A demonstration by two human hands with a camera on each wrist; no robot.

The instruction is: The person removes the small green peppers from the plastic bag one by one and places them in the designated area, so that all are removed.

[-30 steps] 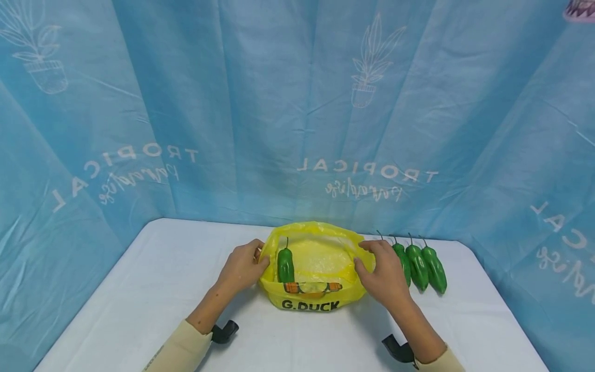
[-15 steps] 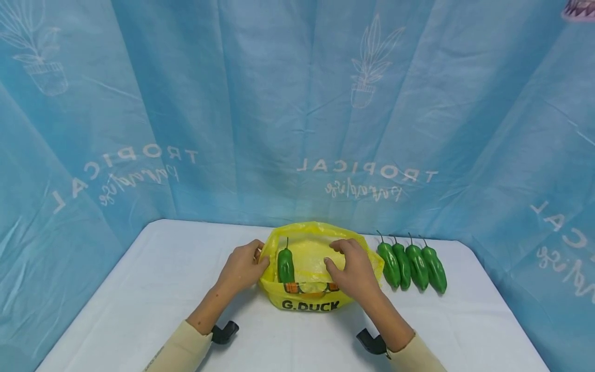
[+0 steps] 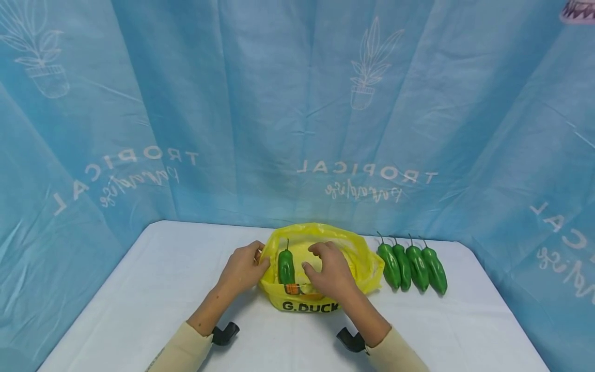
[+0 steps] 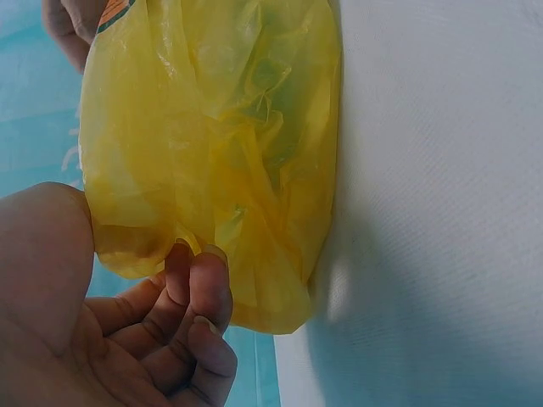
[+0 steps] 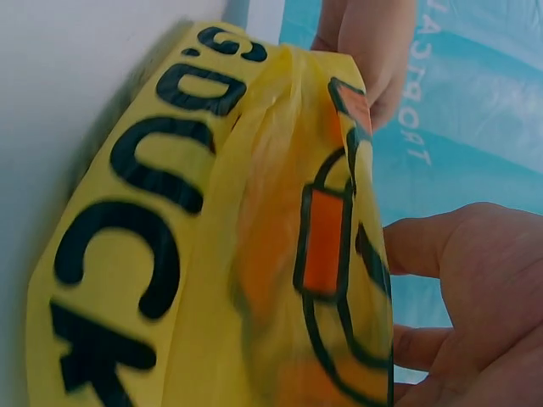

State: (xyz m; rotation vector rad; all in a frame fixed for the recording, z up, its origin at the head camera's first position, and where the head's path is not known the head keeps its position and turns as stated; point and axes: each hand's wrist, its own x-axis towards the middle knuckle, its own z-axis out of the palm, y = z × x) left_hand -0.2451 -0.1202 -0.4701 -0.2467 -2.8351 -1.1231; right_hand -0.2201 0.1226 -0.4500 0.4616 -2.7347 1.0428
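A yellow plastic bag [image 3: 302, 305] printed "G.DUCK" stands on the table with its mouth spread wide. Inside it, at the left, a green pepper [image 3: 286, 267] leans upright, stem up. My left hand [image 3: 244, 266] pinches the bag's left rim; in the left wrist view its curled fingers [image 4: 209, 288] meet the yellow plastic. Over the bag's mouth hovers my right hand [image 3: 330, 271], thumb and fingers apart and holding nothing, to the right of the pepper. In the right wrist view the bag's printed front [image 5: 280, 229] partly hides that hand's fingers.
Several more green peppers [image 3: 418, 267] lie in a row on the white table [image 3: 139, 289], just right of the bag. A blue printed curtain [image 3: 260, 129] hangs behind the table and along both sides.
My right hand has moved left from the bag's right rim to over its mouth, near the pepper. The left hand stays at the left rim.
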